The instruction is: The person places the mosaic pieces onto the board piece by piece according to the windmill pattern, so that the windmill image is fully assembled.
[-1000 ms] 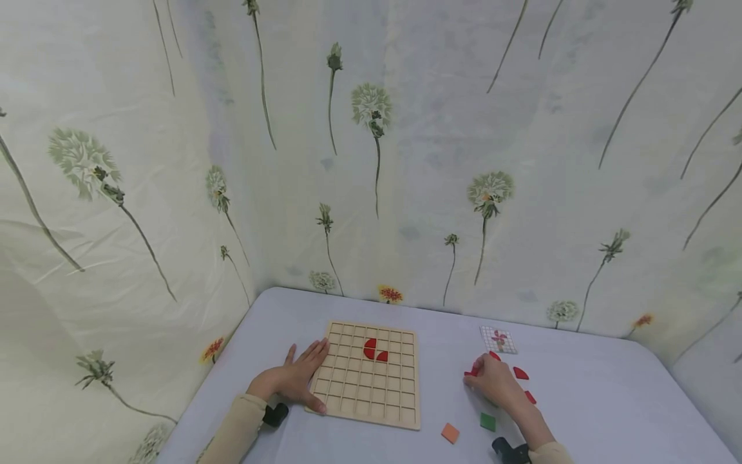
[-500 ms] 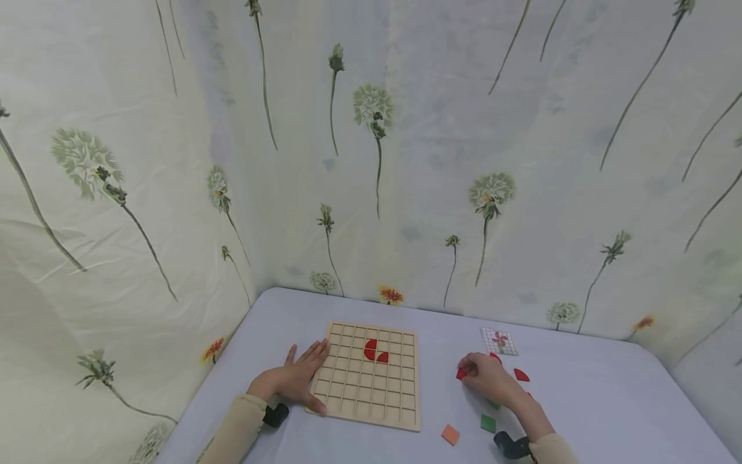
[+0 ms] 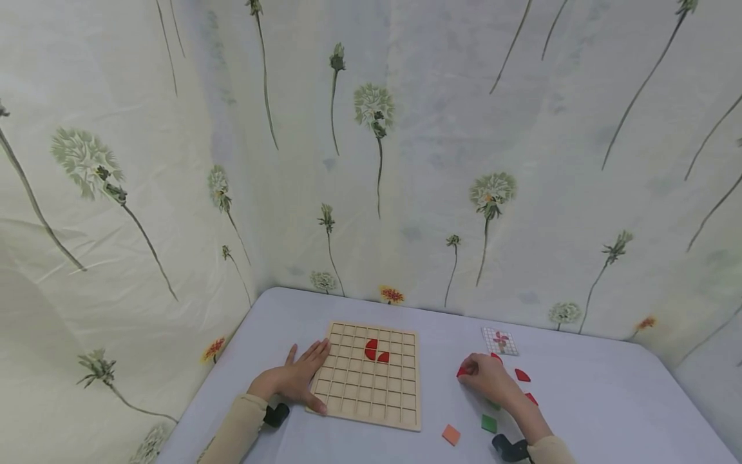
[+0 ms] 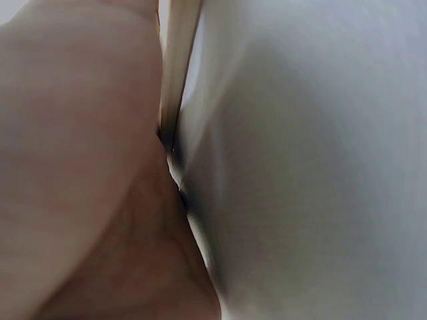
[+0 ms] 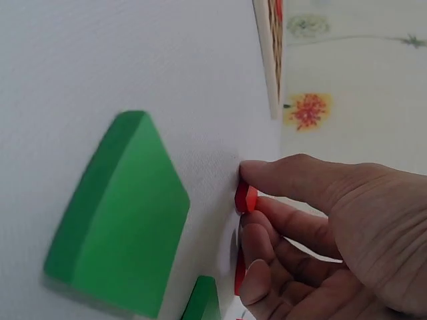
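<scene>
My left hand [image 3: 292, 381] lies with spread fingers along the left edge of the wooden grid board [image 3: 362, 394], the thumb at its near corner. Beyond that hand, the left wrist view shows the board's edge [image 4: 177, 60]. Two red shapes, a larger one [image 3: 371, 350] and a quarter-circle piece [image 3: 384, 357], sit in the board's upper middle cells. Right of the board, my right hand [image 3: 489, 380] pinches a small red piece [image 5: 247, 197] between thumb and fingers, close over the table. Its outline is partly covered by the fingertips.
Red quarter-circle pieces [image 3: 522, 375] lie around the right hand. A green square [image 3: 489, 423] and an orange square [image 3: 451, 434] are nearer the front. Behind them lies a printed pattern card [image 3: 500, 341]. Floral cloth [image 3: 417, 161] hangs along the table's back.
My right hand has shifted slightly left with the red piece, which has turned in the fingers. The left hand keeps its place on the board.
</scene>
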The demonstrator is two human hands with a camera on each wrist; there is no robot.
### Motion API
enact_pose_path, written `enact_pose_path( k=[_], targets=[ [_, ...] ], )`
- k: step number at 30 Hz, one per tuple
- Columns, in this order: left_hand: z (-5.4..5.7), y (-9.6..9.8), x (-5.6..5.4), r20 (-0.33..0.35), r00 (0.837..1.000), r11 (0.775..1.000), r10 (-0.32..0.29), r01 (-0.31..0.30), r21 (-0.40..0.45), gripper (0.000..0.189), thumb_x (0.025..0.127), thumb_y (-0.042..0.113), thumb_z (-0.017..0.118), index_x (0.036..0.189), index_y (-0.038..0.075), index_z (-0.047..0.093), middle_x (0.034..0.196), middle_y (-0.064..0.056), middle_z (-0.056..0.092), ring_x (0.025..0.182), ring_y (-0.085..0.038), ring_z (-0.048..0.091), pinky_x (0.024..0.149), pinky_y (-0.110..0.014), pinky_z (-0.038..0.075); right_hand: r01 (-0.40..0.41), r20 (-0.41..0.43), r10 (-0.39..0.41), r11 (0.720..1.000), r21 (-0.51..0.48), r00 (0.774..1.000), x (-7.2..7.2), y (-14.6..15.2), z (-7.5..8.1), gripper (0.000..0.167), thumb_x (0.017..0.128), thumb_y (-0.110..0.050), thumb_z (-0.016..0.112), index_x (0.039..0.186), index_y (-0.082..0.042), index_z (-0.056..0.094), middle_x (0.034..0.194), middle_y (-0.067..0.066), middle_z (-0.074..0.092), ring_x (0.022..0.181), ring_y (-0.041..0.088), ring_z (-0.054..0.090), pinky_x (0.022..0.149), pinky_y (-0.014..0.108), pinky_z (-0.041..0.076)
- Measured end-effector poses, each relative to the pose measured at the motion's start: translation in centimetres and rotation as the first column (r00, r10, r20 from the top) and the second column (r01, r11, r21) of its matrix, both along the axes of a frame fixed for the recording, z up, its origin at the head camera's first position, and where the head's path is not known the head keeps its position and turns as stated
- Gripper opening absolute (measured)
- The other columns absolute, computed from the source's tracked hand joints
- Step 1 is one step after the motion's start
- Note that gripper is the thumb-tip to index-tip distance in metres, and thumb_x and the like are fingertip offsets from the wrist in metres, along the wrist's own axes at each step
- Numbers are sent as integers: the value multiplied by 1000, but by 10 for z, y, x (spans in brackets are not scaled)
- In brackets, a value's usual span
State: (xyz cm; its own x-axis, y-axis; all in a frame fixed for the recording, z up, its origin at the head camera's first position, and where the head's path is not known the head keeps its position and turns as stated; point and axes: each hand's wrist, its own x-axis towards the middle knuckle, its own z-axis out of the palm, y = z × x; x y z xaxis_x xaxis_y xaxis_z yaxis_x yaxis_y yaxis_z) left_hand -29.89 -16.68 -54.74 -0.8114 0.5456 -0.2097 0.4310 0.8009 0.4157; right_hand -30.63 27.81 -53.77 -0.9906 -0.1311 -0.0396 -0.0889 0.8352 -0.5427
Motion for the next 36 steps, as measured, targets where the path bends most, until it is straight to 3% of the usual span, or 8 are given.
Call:
enact_pose_path(
  k=[10,24,36],
  targets=[
    [-1,0,0,10,1000,1000,-4,4,3,134,65,68,76,155,8,-2,164,-10,-6,151,-31,-5,113,-66,-10,30,-17,-31,999,-36,999,-1,-19,2,24,80,-16,78,99,-9,66,85,0,64,77,13,57,71,29,55],
    [0,0,0,4,1000,1000,1,-1,-7,134,64,68,77,155,7,-1,164,-10,-6,151,-31,-4,113,-67,-9,-133,-147,125,990,-45,981,-17,-78,11,20,78,-12,78,94,-10,67,81,-3,61,73,9,52,60,22,45],
    [1,1,0,9,1000,1000,0,0,-3,134,64,67,77,156,9,-1,164,-8,-5,151,-29,-5,114,-65,-10,-225,-111,216,972,-75,970,-32,-115,3,18,81,-12,76,97,-7,69,86,1,64,76,11,55,65,26,49]
  ],
)
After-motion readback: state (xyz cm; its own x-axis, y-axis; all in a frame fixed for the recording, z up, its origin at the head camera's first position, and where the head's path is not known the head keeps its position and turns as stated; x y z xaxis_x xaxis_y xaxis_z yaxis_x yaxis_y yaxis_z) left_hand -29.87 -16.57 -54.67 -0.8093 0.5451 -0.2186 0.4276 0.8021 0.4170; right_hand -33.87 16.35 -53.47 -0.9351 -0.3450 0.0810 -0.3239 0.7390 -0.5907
